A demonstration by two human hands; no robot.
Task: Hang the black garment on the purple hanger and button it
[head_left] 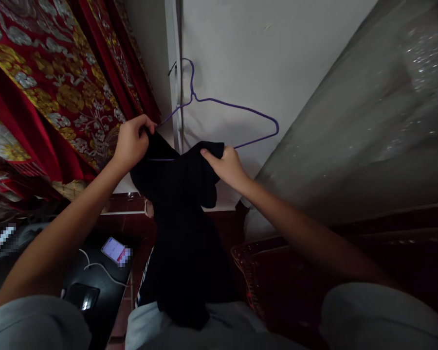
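A purple wire hanger [237,105] hangs by its hook from a narrow vertical strip against the white wall. Black cloth, a garment [178,194] whose exact kind I cannot make out, is draped over the hanger's lower left part and falls toward my lap. My left hand [133,141] is closed on the garment's upper left edge, close to the hanger's left arm. On the other side, my right hand [228,165] pinches the garment's upper right edge, thumb on top, just below the hanger's bottom bar. Between the hands the cloth's edge dips, and a short piece of the bar shows.
Red curtains [58,87] with gold and silver patterns hang at left. A lit phone [114,250], a white cable [104,267] and a dark device [82,296] lie on a black table [98,321]. Plastic-like grey sheeting [350,146] covers the right side.
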